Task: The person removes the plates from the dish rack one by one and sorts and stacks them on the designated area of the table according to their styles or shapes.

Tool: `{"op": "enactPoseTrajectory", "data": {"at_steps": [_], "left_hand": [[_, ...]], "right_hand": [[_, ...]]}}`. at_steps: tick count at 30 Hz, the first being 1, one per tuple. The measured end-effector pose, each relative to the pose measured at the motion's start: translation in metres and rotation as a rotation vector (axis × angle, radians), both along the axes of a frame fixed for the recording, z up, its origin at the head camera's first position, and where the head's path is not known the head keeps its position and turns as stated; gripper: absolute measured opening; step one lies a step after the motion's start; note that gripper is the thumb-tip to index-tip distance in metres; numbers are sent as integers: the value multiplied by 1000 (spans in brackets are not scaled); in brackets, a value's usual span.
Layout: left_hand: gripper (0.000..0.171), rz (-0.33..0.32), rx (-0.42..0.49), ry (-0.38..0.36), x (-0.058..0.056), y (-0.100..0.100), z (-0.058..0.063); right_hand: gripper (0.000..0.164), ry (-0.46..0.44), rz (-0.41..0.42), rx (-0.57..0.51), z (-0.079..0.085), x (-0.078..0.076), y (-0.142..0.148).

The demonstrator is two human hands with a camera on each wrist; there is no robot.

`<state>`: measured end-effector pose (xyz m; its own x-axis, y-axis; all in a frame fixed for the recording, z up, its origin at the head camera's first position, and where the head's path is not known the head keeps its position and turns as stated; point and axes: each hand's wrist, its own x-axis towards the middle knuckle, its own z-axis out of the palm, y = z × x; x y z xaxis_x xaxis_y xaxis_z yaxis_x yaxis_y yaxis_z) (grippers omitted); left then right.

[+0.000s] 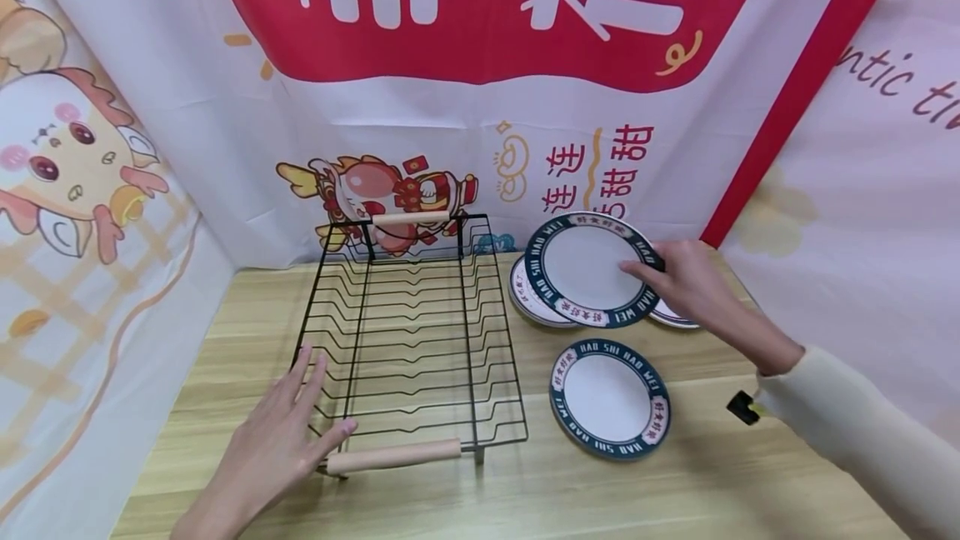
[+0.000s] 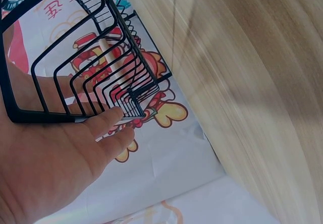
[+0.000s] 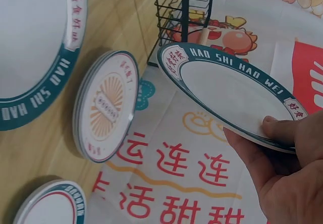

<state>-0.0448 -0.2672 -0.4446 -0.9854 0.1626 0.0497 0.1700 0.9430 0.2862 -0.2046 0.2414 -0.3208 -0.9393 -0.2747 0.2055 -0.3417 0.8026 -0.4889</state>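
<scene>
With thumb above and fingers beneath, my right hand (image 1: 686, 277) pinches the edge of a round white plate (image 1: 588, 265) with a dark green lettered rim. This plate is tilted in the air above a stack of plates, which it partly covers in the head view. Another green-rimmed plate (image 1: 609, 398) lies on the table, nearer to me. My left hand (image 1: 273, 432) rests at the front left corner of a black wire dish rack (image 1: 412, 344), its fingers fairly straight along the rack's side. The left wrist view shows fingers (image 2: 113, 143) against the wires.
White plates with an orange sunburst (image 3: 105, 108) stand stacked behind the held plate. A smaller plate stack (image 3: 53, 206) with a green and red rim sits to the right. Wooden handles (image 1: 397, 455) cross the rack's ends. A printed cloth (image 1: 420, 107) hangs behind the wooden table (image 1: 525, 498).
</scene>
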Motion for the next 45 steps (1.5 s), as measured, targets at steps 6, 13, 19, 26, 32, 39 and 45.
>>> {"op": "enactPoseTrajectory", "data": {"at_steps": [6,13,19,26,32,39,45], "left_hand": [[103,4,-1,-5,-1,-2,-1],[103,2,0,4,0,-2,-1],[103,-1,-4,7,0,-1,-2],[102,-3,-2,4,-1,-1,0],[102,3,-4,-2,0,-1,0],[102,8,3,-8,0,0,0],[102,9,-5,-4,-1,0,0]], "right_hand": [[22,23,1,29,-13,9,14],[27,-115,-53,65,-26,18,28],[25,-211,-71,102,-38,22,39],[24,-282,-64,103,-53,26,49],[27,-337,-70,85,-65,28,55],[30,-354,-62,72,-77,28,62],[46,-359,-46,24,-88,28,66]]}}
